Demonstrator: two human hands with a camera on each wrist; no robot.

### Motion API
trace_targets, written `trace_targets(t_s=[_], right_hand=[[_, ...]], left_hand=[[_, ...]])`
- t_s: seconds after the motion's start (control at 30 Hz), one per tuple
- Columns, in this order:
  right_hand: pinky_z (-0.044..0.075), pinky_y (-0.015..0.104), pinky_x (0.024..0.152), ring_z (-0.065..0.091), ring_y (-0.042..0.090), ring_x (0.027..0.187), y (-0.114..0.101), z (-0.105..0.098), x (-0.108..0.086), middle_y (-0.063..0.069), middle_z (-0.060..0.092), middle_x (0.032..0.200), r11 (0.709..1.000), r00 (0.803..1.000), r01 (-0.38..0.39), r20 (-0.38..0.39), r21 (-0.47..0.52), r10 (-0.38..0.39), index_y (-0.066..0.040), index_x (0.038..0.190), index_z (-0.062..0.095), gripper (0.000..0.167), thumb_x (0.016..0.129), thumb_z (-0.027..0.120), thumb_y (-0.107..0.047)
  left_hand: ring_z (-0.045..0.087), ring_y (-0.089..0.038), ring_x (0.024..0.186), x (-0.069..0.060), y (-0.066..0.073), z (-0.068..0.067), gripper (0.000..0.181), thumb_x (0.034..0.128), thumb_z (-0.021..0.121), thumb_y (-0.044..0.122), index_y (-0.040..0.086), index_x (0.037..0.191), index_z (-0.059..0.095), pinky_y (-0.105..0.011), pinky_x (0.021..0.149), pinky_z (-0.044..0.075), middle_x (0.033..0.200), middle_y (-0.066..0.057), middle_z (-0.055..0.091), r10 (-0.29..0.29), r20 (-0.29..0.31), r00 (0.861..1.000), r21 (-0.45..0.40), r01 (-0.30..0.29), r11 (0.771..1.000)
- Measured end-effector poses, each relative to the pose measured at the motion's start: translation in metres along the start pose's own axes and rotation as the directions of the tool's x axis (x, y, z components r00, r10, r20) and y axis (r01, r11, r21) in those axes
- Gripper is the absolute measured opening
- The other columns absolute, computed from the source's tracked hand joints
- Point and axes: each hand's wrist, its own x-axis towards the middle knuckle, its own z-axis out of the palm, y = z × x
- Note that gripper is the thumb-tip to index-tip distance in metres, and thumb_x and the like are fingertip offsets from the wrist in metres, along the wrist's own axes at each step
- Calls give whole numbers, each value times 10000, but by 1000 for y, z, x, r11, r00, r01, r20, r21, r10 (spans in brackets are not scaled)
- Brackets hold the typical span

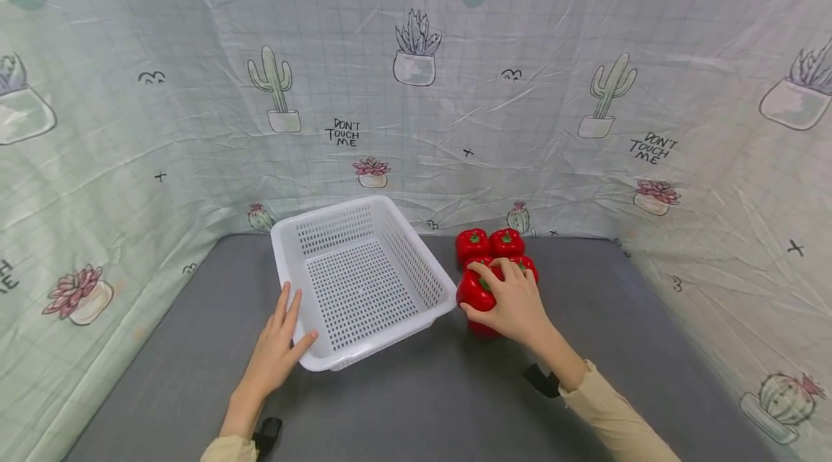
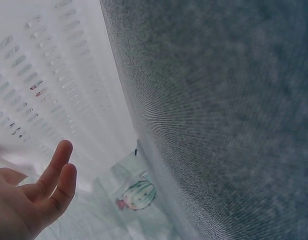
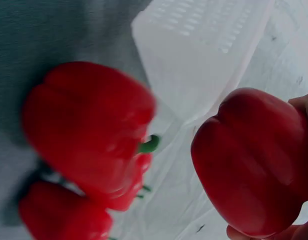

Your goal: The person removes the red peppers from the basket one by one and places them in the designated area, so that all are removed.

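A white perforated plastic basket (image 1: 364,289) stands tilted to one side on the grey table. My left hand (image 1: 276,343) rests on its left rim with the fingers straight; in the left wrist view the left hand (image 2: 39,195) lies beside the slotted basket wall (image 2: 59,65). My right hand (image 1: 516,303) grips a red bell pepper (image 1: 474,292) near the basket's right corner. In the right wrist view that gripped bell pepper (image 3: 254,160) is held up off the table, fingertips at its edges. Several more red bell peppers (image 1: 507,242) sit grouped behind and below it.
A grey tabletop (image 1: 416,404) spreads beneath everything. Pale fabric printed with cacti (image 1: 416,65) hangs behind and along both sides of it. The basket's right corner lies close to the bell peppers.
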Motion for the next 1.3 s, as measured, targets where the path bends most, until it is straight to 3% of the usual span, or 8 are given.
trace_targets(t_s=[0.3, 0.57, 0.77, 1.07, 1.3], right_hand=[[306, 336, 623, 510, 251, 783, 30, 3, -26, 149, 517, 938, 991, 994, -108, -36, -83, 105, -186, 1142, 503, 670, 604, 718, -524], [298, 369, 630, 523, 290, 786, 48, -3, -36, 179, 512, 965, 982, 985, -163, -70, -99, 157, -156, 1153, 504, 717, 586, 734, -530], [299, 387, 614, 529, 299, 761, 59, -2, -41, 188, 515, 940, 978, 986, -162, -61, -130, 155, -144, 1133, 505, 759, 551, 746, -567], [269, 350, 522, 507, 290, 632, 70, 10, -51, 200, 532, 861, 967, 994, -99, -76, -235, 84, -114, 1101, 533, 850, 463, 759, -627], [279, 343, 492, 465, 290, 606, 76, 22, -53, 203, 492, 818, 962, 992, -129, -32, -242, 125, -98, 1088, 497, 855, 474, 746, -640]], left_hand=[[292, -477, 1231, 0, 0, 1, 729, 833, 572, 270, -10, 1401, 210, -645, 881, 293, 1497, -180, 58, 8, -5, 1000, -3, -8, 1000], [305, -467, 1225, 2, 0, 1, 729, 838, 567, 287, -13, 1399, 212, -644, 879, 298, 1495, -186, 60, 6, -8, 1000, 2, -6, 1000], [291, -470, 1237, 2, 0, 0, 728, 838, 566, 281, -9, 1402, 208, -648, 888, 288, 1496, -185, 55, -5, -4, 1000, -4, 5, 1000], [307, -464, 1226, 1, 1, 0, 723, 842, 561, 291, -11, 1400, 213, -642, 886, 300, 1494, -188, 62, -3, -6, 1000, -7, 3, 1000], [329, -454, 1211, 0, 1, 0, 720, 841, 562, 295, -12, 1397, 223, -639, 877, 307, 1492, -188, 73, 12, -15, 1000, -2, -12, 1000]])
